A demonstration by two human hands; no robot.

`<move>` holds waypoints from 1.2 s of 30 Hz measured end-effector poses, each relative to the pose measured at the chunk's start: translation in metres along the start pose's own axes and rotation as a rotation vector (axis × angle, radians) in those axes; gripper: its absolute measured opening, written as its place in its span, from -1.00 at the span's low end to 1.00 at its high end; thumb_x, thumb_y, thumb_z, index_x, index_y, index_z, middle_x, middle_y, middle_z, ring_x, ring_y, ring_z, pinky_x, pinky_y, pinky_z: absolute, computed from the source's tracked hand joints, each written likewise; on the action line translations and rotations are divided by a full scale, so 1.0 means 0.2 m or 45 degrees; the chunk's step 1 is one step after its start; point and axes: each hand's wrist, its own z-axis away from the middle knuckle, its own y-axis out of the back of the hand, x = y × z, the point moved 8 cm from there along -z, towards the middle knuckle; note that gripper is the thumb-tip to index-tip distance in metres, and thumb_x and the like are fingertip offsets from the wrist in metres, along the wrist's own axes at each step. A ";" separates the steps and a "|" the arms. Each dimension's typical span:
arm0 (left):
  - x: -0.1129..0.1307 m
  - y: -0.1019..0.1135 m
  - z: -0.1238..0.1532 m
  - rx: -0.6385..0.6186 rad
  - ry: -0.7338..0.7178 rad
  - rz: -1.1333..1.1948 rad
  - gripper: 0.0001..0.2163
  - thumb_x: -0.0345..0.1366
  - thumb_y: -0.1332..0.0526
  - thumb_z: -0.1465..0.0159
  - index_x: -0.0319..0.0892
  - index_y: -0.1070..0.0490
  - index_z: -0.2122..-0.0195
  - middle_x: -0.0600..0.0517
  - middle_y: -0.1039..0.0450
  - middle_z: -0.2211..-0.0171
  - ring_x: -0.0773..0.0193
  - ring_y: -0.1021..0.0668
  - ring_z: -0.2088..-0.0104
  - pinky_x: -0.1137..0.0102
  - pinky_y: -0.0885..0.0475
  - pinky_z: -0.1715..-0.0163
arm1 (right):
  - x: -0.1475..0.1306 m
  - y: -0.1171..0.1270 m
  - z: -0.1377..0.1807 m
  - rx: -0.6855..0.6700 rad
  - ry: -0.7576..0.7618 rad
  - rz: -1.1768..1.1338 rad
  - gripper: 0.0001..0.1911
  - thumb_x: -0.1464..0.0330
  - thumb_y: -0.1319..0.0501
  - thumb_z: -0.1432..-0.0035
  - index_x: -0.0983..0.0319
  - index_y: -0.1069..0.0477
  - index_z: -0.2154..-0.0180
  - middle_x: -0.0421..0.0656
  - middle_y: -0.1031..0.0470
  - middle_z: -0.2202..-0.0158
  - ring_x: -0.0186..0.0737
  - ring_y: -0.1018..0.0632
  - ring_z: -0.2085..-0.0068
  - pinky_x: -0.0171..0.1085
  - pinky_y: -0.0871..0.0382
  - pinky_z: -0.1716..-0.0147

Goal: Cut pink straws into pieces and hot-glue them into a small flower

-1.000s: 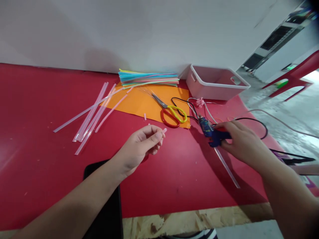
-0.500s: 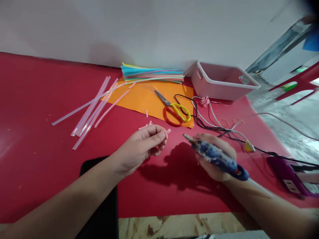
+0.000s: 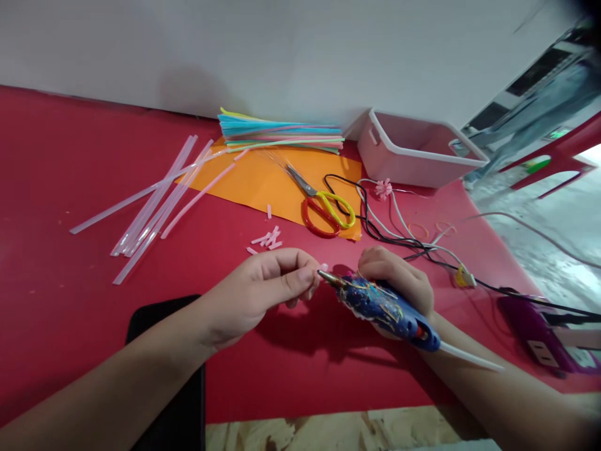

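Between thumb and fingertips, my left hand (image 3: 277, 282) pinches a small pink piece (image 3: 323, 267), its end just showing. My right hand (image 3: 399, 275) is wrapped round a blue hot glue gun (image 3: 385, 307) covered in dried glue strands. The gun's metal nozzle points left and is at the pink piece; whether they touch I cannot tell. A white glue stick (image 3: 472, 357) sticks out of the gun's rear. Beyond my left hand lie several short cut pink pieces (image 3: 270, 238). Scissors (image 3: 323, 207) with one red and one yellow handle rest on orange paper (image 3: 263, 181).
Pink glue-stick-like strips (image 3: 154, 200) lie crossed at the left. Coloured pipe cleaners (image 3: 282, 131) are stacked by the wall. A pink bin (image 3: 404, 156), a fluffy pink flower (image 3: 384, 188), tangled cables (image 3: 375, 219) and a purple power strip (image 3: 539, 332) are at the right. A black flat object (image 3: 178, 382) lies under my left arm.
My right hand has brought the glue gun left, so its nozzle is now at the pink piece. My left hand keeps its pinch. More of the short pink pieces show behind it.
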 end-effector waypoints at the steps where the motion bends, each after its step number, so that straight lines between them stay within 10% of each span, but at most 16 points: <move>1: 0.00 -0.01 0.00 -0.010 0.001 0.015 -0.75 -0.18 -0.44 -0.24 -0.23 -0.46 0.39 0.14 -0.40 0.46 0.45 -0.38 0.44 0.56 -0.26 0.40 | 0.00 0.00 0.00 0.002 0.003 0.001 -0.84 0.23 -0.22 -0.37 0.18 -0.46 0.16 -0.13 -0.43 0.38 -0.18 -0.47 0.36 -0.17 -0.40 0.32; 36: 0.01 -0.03 0.01 -0.037 -0.017 0.006 -0.77 -0.20 -0.46 -0.23 -0.21 -0.48 0.39 0.13 -0.41 0.45 0.43 -0.38 0.44 0.52 -0.24 0.41 | -0.01 0.01 -0.02 0.034 0.050 -0.026 -0.74 0.12 -0.25 -0.32 0.19 -0.47 0.19 -0.15 -0.39 0.41 -0.19 -0.46 0.40 -0.18 -0.40 0.36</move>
